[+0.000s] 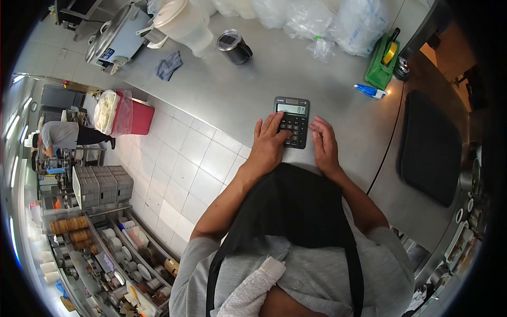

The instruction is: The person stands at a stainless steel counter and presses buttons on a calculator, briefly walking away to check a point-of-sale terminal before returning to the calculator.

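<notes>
1. Pressing keys, my left hand (268,143) lay over the left half of a black calculator (292,121), fingers spread and loose, fingertips touching the keypad, gripping nothing.
2. My right hand (324,143) rested just beside the calculator's right edge, palm down on the steel counter (232,90), fingers extended and held together, gripping nothing.
3. The calculator lay flat near the counter's front edge, its display lit with digits too small for me to read.
4. A blue pen-like item (370,91) lay on the counter beyond my right hand, and a green tape dispenser (384,62) stood past it, near the counter's right edge.
5. A dark steel tumbler (234,46) stood farther back toward the far edge, with a white lidded pitcher (185,22) to its left and a grey cloth (168,65) crumpled near the counter's left edge.
6. Clear plastic bags (317,21) were heaped along the far edge.
7. A black mat (430,145) lay on the neighbouring surface to my right.
8. A red bin (133,113) lined with plastic stood on the tiled floor off the counter's left edge, and another person (63,135) bent over well apart from me.
</notes>
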Demonstrator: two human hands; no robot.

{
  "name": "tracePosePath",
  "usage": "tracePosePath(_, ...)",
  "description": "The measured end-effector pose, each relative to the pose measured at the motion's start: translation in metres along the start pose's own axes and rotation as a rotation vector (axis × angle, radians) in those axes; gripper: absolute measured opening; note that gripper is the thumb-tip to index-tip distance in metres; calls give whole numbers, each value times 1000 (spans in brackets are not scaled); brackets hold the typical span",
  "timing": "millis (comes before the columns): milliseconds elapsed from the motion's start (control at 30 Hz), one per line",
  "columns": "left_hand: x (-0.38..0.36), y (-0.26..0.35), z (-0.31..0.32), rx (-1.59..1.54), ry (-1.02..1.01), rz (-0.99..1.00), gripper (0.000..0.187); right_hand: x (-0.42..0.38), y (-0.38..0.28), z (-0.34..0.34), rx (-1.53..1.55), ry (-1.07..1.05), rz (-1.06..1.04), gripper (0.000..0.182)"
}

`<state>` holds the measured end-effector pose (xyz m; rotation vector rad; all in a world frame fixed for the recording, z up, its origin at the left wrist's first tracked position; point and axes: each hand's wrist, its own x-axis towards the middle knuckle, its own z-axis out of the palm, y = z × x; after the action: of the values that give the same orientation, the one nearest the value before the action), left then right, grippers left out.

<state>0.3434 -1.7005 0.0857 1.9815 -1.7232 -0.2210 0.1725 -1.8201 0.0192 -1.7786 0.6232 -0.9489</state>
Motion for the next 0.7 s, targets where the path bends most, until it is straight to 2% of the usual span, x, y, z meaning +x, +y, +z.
tracePosePath(167,-9,-3,5,36,-56,-56,37,0,5,2,9,-4,-19,29)
tracePosePath(367,-10,8,2,-43,-41,76,31,1,0,2,19,-4,-4,28)
tracePosePath(467,-12,6,-1,58,-184,108,24,1,0,0,1,-17,-6,28)
tracePosePath(567,-8,3,-10,-158,28,85,22,0,4,0,28,-17,3,29)
tracePosePath(700,-3,-39,-11,-160,264,-57,26,0,4,0,15,-25,-2,28)
